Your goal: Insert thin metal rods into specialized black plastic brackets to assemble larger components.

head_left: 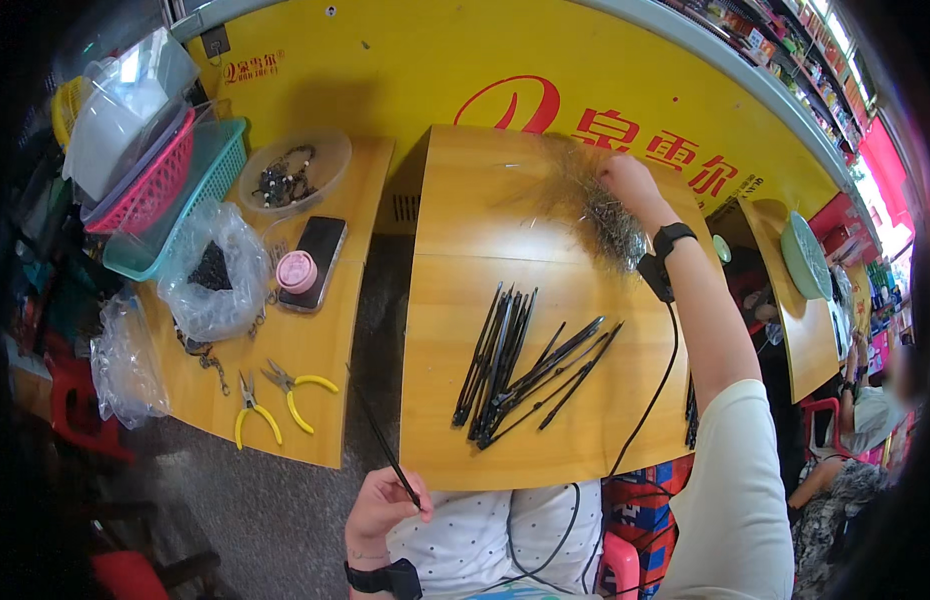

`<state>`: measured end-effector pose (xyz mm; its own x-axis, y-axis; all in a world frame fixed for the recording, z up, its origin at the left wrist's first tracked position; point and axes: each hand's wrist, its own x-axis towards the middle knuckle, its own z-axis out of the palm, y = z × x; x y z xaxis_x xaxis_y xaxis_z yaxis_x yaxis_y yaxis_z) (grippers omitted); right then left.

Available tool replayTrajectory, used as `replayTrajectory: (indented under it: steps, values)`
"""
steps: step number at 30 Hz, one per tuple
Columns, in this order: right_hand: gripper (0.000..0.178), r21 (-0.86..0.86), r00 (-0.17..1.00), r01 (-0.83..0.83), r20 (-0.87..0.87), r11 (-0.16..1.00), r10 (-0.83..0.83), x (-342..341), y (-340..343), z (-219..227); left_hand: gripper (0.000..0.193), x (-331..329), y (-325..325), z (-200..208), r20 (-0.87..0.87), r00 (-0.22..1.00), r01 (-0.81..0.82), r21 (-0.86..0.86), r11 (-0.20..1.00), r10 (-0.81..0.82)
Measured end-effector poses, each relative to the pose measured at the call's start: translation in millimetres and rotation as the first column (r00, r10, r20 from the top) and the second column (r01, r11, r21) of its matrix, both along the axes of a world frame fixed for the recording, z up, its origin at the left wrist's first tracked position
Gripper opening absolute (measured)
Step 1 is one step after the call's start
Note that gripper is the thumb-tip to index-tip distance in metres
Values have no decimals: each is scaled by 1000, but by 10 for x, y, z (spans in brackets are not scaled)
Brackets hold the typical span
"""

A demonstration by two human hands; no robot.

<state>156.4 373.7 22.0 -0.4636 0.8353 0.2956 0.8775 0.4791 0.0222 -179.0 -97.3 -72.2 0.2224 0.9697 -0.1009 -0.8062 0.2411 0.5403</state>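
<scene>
My left hand (385, 503), low in front of the table's near edge, is closed on a thin black strip (377, 425) that slants up and away to the left. At the far right of the table, my right hand (630, 188) has its fingers pinched together at a loose tangle of fine wiry strands (613, 232); its fingertips are partly hidden. On the middle of the wooden table (465, 200) lies a spread pile of slim black strips (500, 360), several pointing away from me and others fanned to the right.
On the left table sit two yellow-handled pliers (253, 410), a phone (325, 255) with a pink round tub (297, 271) on it, a bag of black pieces (217, 275), a bowl of dark beaded strands (297, 172) and stacked baskets (220, 180). A black cable (657, 390) hangs from my right wrist.
</scene>
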Motion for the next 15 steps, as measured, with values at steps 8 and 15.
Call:
replayTrajectory:
  steps: [8, 15]
  values:
    - [15, 63, 868, 39, -497, 997, -2, 148, 192, 139, 23, -6, 44, -20, 5, 1000, 2, 24, 1000, -2]
    - [23, -168, 329, -189, -939, 967, -99, 133, -69, 472, 21, 49, -22, -57, 22, 998, -60, 99, 993, 58]
